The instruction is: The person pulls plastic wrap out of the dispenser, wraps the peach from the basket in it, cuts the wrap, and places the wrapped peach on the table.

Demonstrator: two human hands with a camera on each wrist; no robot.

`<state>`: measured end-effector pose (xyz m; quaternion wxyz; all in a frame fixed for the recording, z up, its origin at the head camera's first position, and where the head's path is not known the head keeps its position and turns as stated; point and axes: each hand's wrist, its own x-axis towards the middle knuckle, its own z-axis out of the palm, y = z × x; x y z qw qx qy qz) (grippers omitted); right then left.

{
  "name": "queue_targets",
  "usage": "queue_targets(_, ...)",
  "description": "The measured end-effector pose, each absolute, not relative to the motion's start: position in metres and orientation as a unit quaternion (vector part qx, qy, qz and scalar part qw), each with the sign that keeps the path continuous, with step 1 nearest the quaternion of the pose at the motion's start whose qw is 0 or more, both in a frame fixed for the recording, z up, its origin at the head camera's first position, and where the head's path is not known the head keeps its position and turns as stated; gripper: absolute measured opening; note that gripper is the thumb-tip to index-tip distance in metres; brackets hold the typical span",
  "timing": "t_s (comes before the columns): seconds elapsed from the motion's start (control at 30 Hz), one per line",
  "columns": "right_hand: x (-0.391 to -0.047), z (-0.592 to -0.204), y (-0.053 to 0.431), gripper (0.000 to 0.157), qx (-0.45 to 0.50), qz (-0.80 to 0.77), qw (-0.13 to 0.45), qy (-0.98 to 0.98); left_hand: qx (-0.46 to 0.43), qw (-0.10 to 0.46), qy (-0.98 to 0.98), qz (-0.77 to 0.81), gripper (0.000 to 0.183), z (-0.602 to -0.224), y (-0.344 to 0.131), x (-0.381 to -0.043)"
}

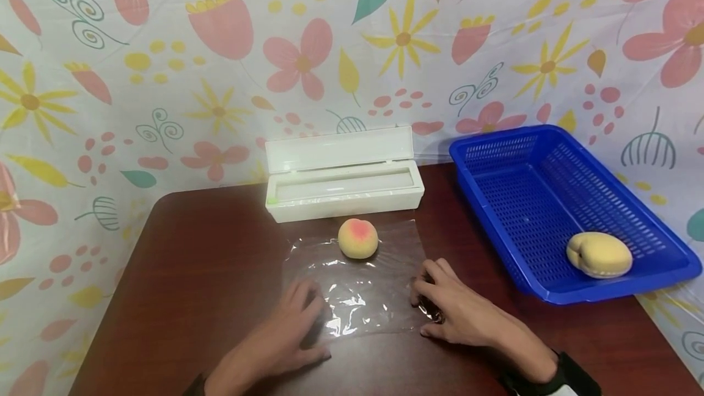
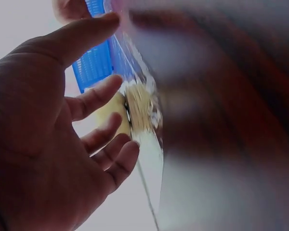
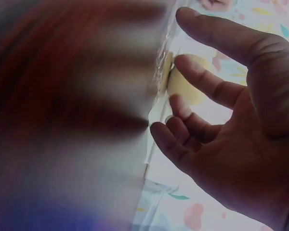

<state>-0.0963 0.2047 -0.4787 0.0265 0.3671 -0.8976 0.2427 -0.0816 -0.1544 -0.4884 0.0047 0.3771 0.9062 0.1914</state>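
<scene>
A yellow toy peach (image 1: 357, 239) with a pink blush sits on the far part of a sheet of clear plastic wrap (image 1: 357, 298), which lies spread on the table. My left hand (image 1: 280, 329) is at the sheet's left edge, thumb and fingers apart, as the left wrist view also shows. At the right edge, my right hand (image 1: 459, 307) has its fingertips down by a crumpled bit of the film. Its fingers (image 3: 202, 77) are spread and loosely bent in the right wrist view. Neither hand touches the peach.
Behind the peach stands a white wrap dispenser box (image 1: 346, 203), lid raised, with a roll inside. A blue plastic basket (image 1: 495, 231) on the right holds another yellow toy fruit (image 1: 599, 255). A flower-patterned sheet (image 1: 220, 78) hangs behind the dark brown table (image 1: 181, 274).
</scene>
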Motion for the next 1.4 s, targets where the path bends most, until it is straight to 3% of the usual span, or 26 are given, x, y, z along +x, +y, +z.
queue_targets(0.23,-0.093,-0.48,0.211,0.041,0.373,0.22,0.042,-0.9,0.364,0.051,0.916,0.158,0.057,-0.486,-0.169,-0.076)
queue_targets(0.47,-0.09,-0.479,0.217,0.043,0.356,0.206,0.041,-0.911,0.351,0.063,0.924,0.139,0.053,-0.481,-0.181,-0.071)
queue_targets(0.9,-0.094,-0.481,0.222,0.032,0.369,0.232,0.0,-0.9,0.375,0.018,0.918,0.129,0.027,-0.484,-0.189,-0.066)
queue_targets(1.13,-0.094,-0.483,0.223,0.031,0.377,0.214,0.008,-0.901,0.374,-0.007,0.919,0.125,0.023,-0.486,-0.185,-0.067)
queue_targets(1.4,-0.096,-0.481,0.224,0.027,0.399,0.209,0.043,-0.892,0.366,0.013,0.92,0.137,0.024,-0.482,-0.186,-0.068)
